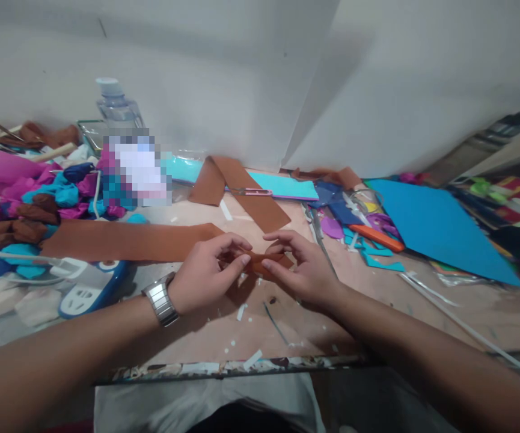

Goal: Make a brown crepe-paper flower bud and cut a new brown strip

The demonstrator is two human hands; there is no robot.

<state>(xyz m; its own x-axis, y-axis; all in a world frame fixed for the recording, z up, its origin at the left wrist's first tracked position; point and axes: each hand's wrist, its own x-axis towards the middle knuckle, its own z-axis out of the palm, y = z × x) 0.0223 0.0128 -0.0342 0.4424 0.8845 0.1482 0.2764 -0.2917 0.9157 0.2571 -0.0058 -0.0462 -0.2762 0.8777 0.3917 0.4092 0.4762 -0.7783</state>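
Note:
Over the middle of the worktable, my left hand (214, 267) and my right hand (302, 267) pinch a small folded piece of brown sheet material (260, 264) between thumbs and fingers. A metal watch (161, 299) is on my left wrist. From behind my left hand a long brown strip (128, 242) runs to the left; whether it joins the held piece is hidden. Beyond my hands lies another brown strip (250, 195), folded over on itself, with a small pink-handled tool (253, 192) on it.
Crumpled pink, blue and brown pieces (38, 186) are heaped at left, near a blue-and-white glue gun (92, 288) and a clear bottle (118, 108). On the right are an orange cutter (377, 238), a blue sheet (444, 228) and thin white sticks (471, 325). A wall stands behind.

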